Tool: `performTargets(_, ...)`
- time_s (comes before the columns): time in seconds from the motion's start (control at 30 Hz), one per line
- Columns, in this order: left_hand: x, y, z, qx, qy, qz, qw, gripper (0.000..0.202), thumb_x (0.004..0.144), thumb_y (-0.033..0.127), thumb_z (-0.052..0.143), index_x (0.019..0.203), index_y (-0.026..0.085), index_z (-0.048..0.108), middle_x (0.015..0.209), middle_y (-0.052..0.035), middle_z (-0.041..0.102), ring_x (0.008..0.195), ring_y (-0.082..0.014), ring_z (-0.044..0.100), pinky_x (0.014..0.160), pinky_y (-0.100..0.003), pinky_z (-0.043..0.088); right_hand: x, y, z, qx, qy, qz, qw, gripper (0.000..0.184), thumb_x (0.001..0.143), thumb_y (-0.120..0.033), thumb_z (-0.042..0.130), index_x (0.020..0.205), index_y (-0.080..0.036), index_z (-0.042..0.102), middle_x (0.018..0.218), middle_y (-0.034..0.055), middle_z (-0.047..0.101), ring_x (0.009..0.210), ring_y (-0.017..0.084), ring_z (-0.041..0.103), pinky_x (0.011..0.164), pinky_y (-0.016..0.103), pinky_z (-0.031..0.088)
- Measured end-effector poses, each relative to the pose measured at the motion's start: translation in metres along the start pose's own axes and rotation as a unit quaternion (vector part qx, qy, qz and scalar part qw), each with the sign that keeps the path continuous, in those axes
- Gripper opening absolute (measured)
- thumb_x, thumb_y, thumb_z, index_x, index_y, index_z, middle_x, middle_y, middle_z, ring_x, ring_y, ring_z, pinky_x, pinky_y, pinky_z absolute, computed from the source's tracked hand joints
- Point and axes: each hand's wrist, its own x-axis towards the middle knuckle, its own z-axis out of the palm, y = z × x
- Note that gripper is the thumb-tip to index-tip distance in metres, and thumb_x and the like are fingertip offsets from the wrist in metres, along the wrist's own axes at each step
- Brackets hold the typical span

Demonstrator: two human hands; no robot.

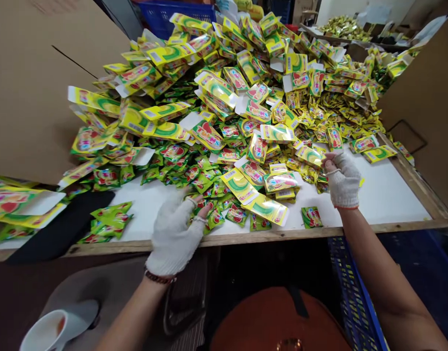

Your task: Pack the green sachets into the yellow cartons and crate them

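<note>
Left hand and right hand at the near side of a heap

Both hands in white knit gloves, finger ends bare. Left hand: above the table's front edge, at the near fringe of the green packets. Thumb apart from the index finger; other fingers blurred. Cannot tell whether a packet is held. Dark bracelet on this wrist.

Right hand: thumb and fingers curled close together beside the end of a yellow box. Cannot tell whether they are clamped on it.

Location of material: boxes piled high across the table; green packets in front and to the left, yellow packets to the right. One lone packet lies near the front edge, between the hands. Small pile further left, beside a black strip.

Surroundings: cardboard at left, blue basket behind the heap, white cup at lower left.
</note>
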Motion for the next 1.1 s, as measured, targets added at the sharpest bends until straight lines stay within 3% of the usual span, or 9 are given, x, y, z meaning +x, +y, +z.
performTargets(0.13, -0.008, 0.022, 0.005, -0.125, -0.094, 0.145, 0.977, 0.028, 0.095, 0.032, 0.046, 0.086, 0.022, 0.071, 0.1, -0.0057, 0.072, 0.096, -0.0197, 0.066, 0.089, -0.032, 0.052, -0.033, -0.015, -0.016, -0.077, -0.082, 0.003, 0.994, 0.019, 0.089, -0.034, 0.058, 0.093, -0.02, 0.07, 0.082, 0.0043, 0.069, 0.074, 0.018, 0.064, 0.071, 0.032, 0.053)
performTargets(0.23, -0.001, 0.037, 0.016, -0.052, -0.14, 0.19, 0.97, 0.026, 0.093, 0.027, 0.046, 0.083, 0.02, 0.069, 0.1, -0.008, 0.071, 0.096, -0.0231, 0.065, 0.088, -0.036, 0.051, -0.028, -0.011, -0.019, -0.157, -0.12, 0.004, 0.98, 0.021, 0.089, -0.03, 0.054, 0.089, -0.018, 0.071, 0.082, 0.0061, 0.07, 0.076, 0.02, 0.064, 0.073, 0.032, 0.051)
performTargets(0.37, 0.021, 0.047, 0.021, 0.108, -0.182, 0.124, 0.969, 0.022, 0.087, 0.021, 0.048, 0.101, 0.018, 0.066, 0.108, -0.0123, 0.065, 0.097, -0.0289, 0.062, 0.083, -0.04, 0.049, -0.001, 0.0, -0.01, -0.268, -0.23, 0.033, 0.935, 0.019, 0.087, -0.023, 0.053, 0.091, -0.017, 0.071, 0.092, 0.0097, 0.072, 0.089, 0.024, 0.064, 0.082, 0.033, 0.049)
performTargets(0.5, 0.032, 0.046, 0.016, 0.133, -0.225, 0.054, 0.964, 0.029, 0.082, 0.025, 0.052, 0.108, 0.017, 0.061, 0.105, -0.0133, 0.063, 0.095, -0.0302, 0.062, 0.078, -0.038, 0.047, 0.014, 0.001, 0.009, -0.379, -0.273, 0.063, 0.882, 0.033, 0.083, -0.03, 0.062, 0.112, -0.015, 0.066, 0.114, 0.0158, 0.067, 0.102, 0.029, 0.061, 0.086, 0.035, 0.046)
performTargets(0.63, 0.028, 0.039, 0.009, 0.064, -0.215, 0.009, 0.974, 0.015, 0.081, 0.03, 0.054, 0.091, 0.02, 0.059, 0.096, -0.0092, 0.063, 0.092, -0.0279, 0.06, 0.076, -0.036, 0.044, 0.012, 0.006, 0.014, -0.415, -0.284, 0.097, 0.859, 0.028, 0.083, -0.034, 0.061, 0.104, -0.017, 0.066, 0.105, 0.0142, 0.067, 0.095, 0.028, 0.061, 0.077, 0.034, 0.044)
performTargets(0.73, 0.022, 0.034, 0.0, -0.026, -0.163, -0.031, 0.986, 0.015, 0.08, 0.035, 0.055, 0.075, 0.021, 0.053, 0.081, -0.0043, 0.059, 0.08, -0.0236, 0.056, 0.07, -0.033, 0.04, 0.007, 0.012, 0.006, -0.404, -0.273, 0.067, 0.87, 0.016, 0.081, -0.032, 0.063, 0.089, -0.018, 0.067, 0.097, 0.0109, 0.067, 0.092, 0.026, 0.06, 0.074, 0.032, 0.042)
performTargets(0.8, 0.018, 0.032, -0.004, -0.103, -0.125, -0.091, 0.983, 0.02, 0.08, 0.04, 0.057, 0.073, 0.021, 0.052, 0.073, -0.0015, 0.057, 0.072, -0.0205, 0.053, 0.065, -0.031, 0.038, 0.004, 0.014, 0.001, -0.394, -0.265, 0.055, 0.879, 0.019, 0.079, -0.027, 0.065, 0.095, -0.017, 0.066, 0.098, 0.0105, 0.067, 0.092, 0.025, 0.06, 0.074, 0.031, 0.042)
performTargets(0.97, 0.01, 0.033, 0.002, -0.406, -0.113, -0.212, 0.882, 0.038, 0.073, 0.047, 0.07, 0.096, 0.018, 0.061, 0.076, 0.0001, 0.064, 0.068, -0.0164, 0.057, 0.062, -0.027, 0.043, 0.004, 0.016, -0.006, -0.395, -0.321, 0.15, 0.848, 0.039, 0.076, -0.029, 0.069, 0.113, -0.017, 0.063, 0.092, 0.009, 0.069, 0.078, 0.022, 0.061, 0.064, 0.029, 0.04)
performTargets(1.1, 0.003, 0.044, 0.011, -0.521, -0.086, -0.234, 0.816, 0.036, 0.069, 0.043, 0.078, 0.085, 0.017, 0.059, 0.067, 0.004, 0.059, 0.057, -0.0094, 0.052, 0.053, -0.02, 0.039, 0.006, 0.02, -0.006, -0.361, -0.335, 0.151, 0.857, 0.036, 0.075, -0.033, 0.07, 0.108, -0.017, 0.066, 0.093, 0.0083, 0.069, 0.08, 0.021, 0.061, 0.068, 0.028, 0.042)
